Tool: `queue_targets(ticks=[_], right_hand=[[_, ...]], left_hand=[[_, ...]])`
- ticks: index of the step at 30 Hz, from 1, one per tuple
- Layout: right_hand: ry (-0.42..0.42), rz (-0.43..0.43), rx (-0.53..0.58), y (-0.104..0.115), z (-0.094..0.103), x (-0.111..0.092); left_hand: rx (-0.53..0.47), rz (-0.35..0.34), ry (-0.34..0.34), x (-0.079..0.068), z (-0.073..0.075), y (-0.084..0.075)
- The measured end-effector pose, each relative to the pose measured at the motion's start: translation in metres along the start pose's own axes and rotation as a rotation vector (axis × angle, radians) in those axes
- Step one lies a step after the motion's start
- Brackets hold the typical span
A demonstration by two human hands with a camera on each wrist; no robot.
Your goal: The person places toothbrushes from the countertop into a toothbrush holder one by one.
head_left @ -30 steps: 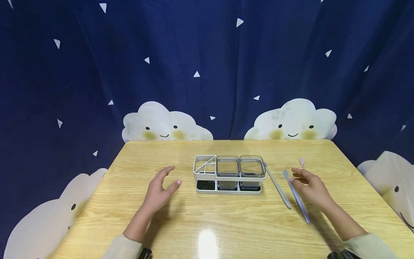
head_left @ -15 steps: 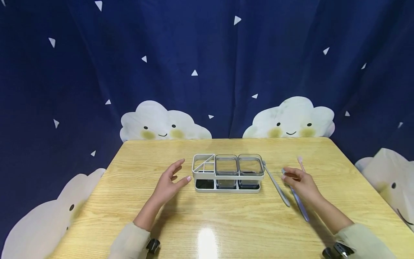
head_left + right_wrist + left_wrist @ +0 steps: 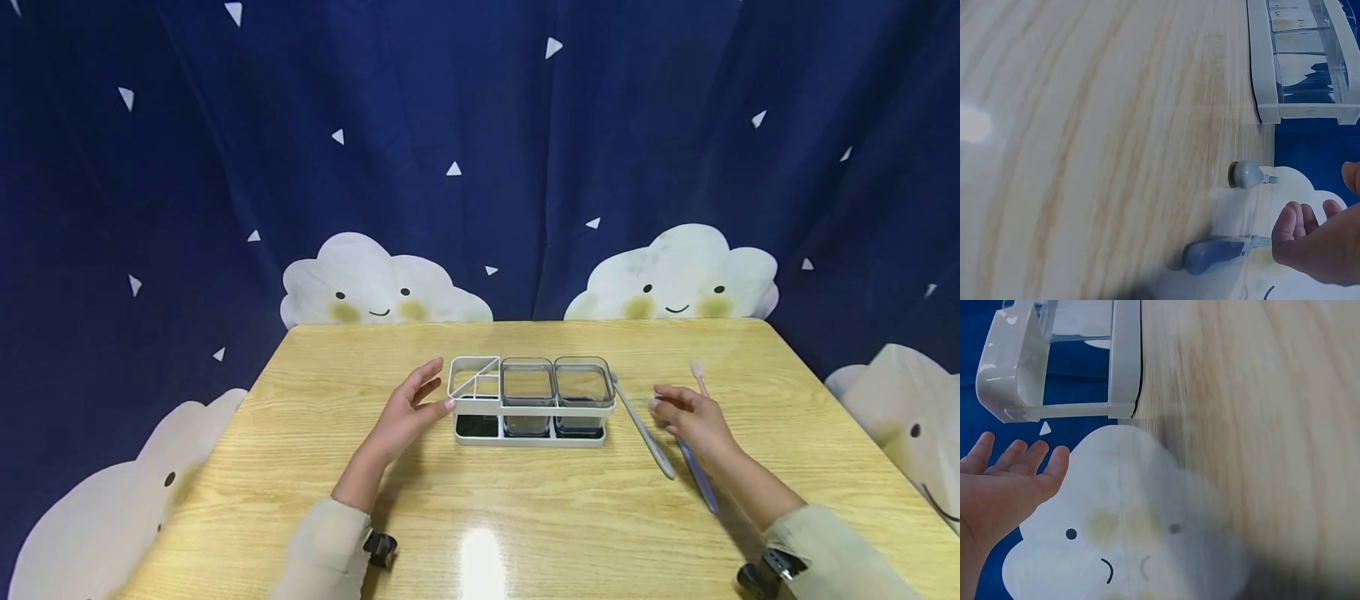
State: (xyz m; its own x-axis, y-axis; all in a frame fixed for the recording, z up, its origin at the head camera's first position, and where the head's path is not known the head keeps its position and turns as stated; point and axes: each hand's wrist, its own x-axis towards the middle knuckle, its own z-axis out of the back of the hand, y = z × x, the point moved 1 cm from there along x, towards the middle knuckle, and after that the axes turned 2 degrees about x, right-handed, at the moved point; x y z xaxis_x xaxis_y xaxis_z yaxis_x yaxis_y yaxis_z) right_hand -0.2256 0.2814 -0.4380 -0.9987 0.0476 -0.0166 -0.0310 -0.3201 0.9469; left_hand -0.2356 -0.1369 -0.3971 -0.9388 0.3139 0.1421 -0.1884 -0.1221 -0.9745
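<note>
A white toothbrush holder (image 3: 540,442) stands mid-table with two clear cups, one at its middle (image 3: 527,425) and one at its right. My left hand (image 3: 401,419) is spread beside the holder's divided left end. In the left wrist view a small gap parts its fingers (image 3: 1055,469) from the frame. Over the head of a blue toothbrush (image 3: 697,477) hovers my right hand (image 3: 699,423), fingers bent loosely and holding nothing. In the right wrist view that blue brush (image 3: 1215,255) lies on the table, apart from the hand.
A grey toothbrush (image 3: 645,433) lies slantwise between the holder and the right hand. Behind that hand a pink toothbrush (image 3: 698,375) is partly hidden. The wooden table (image 3: 570,525) ends at a dark blue curtain (image 3: 405,167) with cloud faces.
My left hand has moved right and forward, up close to the holder. The right hand has shifted left, from beside the blue toothbrush to over its head. The holder and brushes stay put.
</note>
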Motion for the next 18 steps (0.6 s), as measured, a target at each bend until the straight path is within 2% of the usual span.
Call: queue_targets(ticks=[6,11,15,18], right_hand=[[0.004,-0.014,0.016,0.0,-0.003,0.004],[0.016,-0.025,0.021,0.0,-0.007,0.008],[0.013,-0.029,0.017,0.0,-0.01,0.011],[0.013,-0.035,0.005,0.0,-0.011,0.012]], left_hand=[[-0.111,-0.024,0.025,0.011,-0.001,0.016],[-0.155,-0.044,0.012,0.02,-0.001,0.033],[-0.189,-0.068,0.016,0.023,-0.003,0.037],[-0.212,-0.061,0.018,0.024,-0.005,0.039]])
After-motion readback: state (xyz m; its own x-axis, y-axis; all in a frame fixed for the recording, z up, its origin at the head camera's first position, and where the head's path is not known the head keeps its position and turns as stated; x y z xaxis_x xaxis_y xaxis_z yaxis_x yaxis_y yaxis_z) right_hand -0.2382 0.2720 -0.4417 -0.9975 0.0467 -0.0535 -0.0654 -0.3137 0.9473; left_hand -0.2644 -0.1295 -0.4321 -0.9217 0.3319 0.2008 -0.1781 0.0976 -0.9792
